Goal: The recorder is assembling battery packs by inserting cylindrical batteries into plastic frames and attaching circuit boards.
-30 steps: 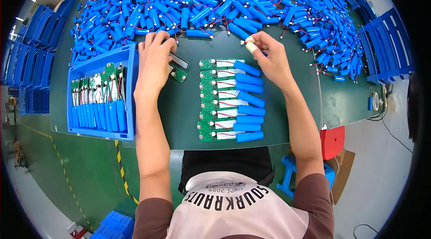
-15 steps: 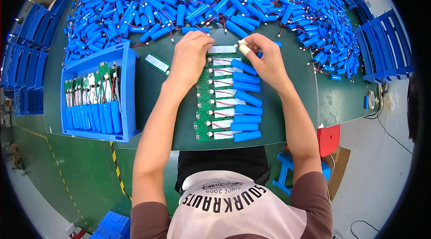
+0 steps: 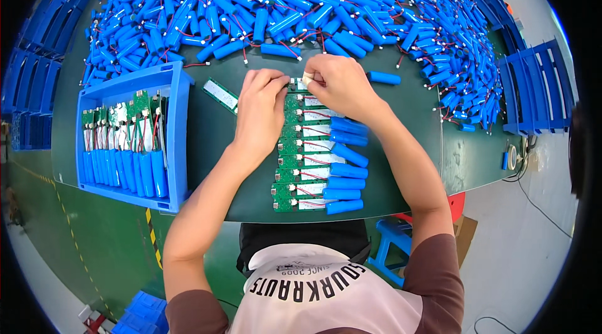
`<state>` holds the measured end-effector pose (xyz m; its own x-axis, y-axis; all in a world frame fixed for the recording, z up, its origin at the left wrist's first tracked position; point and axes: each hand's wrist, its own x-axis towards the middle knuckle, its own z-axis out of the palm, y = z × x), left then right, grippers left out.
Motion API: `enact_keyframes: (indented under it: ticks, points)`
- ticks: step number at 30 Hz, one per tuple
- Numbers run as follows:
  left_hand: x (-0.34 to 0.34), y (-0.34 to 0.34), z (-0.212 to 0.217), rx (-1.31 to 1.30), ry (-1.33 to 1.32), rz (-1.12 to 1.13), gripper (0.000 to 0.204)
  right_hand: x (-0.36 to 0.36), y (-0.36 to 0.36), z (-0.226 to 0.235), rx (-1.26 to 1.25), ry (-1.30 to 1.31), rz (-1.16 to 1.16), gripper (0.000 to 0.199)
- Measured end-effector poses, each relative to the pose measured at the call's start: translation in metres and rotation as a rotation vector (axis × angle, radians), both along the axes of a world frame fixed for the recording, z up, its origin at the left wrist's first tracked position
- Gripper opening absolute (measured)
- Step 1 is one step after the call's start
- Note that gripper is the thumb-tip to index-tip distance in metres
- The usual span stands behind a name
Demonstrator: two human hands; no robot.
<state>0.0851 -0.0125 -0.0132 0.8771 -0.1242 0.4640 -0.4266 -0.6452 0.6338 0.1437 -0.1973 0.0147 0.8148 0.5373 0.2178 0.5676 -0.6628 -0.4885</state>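
1. The left hand (image 3: 262,108) and right hand (image 3: 338,86) now meet at the top of the column of assemblies (image 3: 316,161). Fingertips of both pinch the topmost circuit board (image 3: 295,85); each hand is closed on that board, though the exact contact is partly hidden by the knuckles.
2. One second earlier the left hand lay flat beside the blue tray (image 3: 135,139), touching a loose strip. It has since crossed to the column, so the work has moved from fetching a part to fitting it at the top row.
3. The loose white-and-green strip (image 3: 221,94) lies alone on the green table (image 3: 213,164), between the tray and the left hand.
4. Below the hands, each row pairs a green board with a blue cylindrical cell (image 3: 348,155) on its right.
5. A single cell (image 3: 384,77) lies just right of the right hand.
6. The heap of wired blue cells (image 3: 282,8) fills the far side of the table.
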Motion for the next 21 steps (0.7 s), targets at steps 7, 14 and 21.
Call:
enact_keyframes:
  ticks: [7, 14, 21]
  points:
    - [-0.006, -0.008, -0.002, 0.081, -0.037, 0.011, 0.027, -0.002, 0.003, 0.002, 0.063, 0.116, -0.005, 0.01]
    - [-0.004, -0.009, -0.003, 0.169, -0.083, 0.039, 0.027, 0.006, 0.009, 0.006, -0.039, 0.189, -0.033, 0.008]
    - [-0.005, -0.01, -0.003, 0.108, -0.066, 0.025, 0.024, 0.0, 0.005, -0.005, 0.119, 0.115, 0.005, 0.01]
